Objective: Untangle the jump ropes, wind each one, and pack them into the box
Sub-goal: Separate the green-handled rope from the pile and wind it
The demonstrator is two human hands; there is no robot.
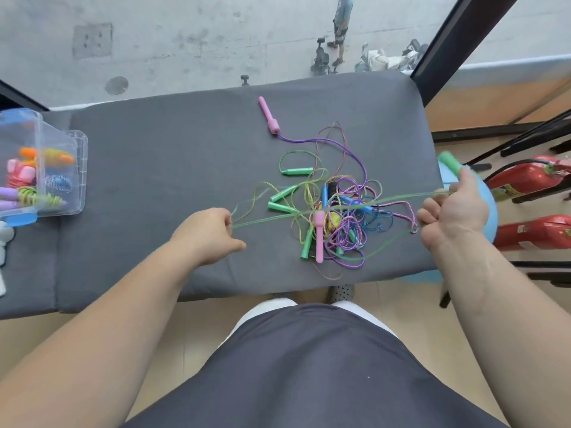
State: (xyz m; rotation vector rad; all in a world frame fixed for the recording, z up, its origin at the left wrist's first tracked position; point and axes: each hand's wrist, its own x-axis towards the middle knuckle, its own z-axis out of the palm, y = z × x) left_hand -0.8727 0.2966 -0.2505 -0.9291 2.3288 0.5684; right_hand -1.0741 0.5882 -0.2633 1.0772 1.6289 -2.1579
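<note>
Left hand (210, 236) and right hand (454, 217) stretch green rope (265, 219).

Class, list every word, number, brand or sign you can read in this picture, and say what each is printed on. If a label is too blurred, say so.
No text can be read anywhere in this view.
Upper red fire extinguisher: yellowish label, too blurred to read.
Lower red fire extinguisher: pale labels, too blurred to read.
Clear plastic box and pink jump rope handle: no print shows.
</note>
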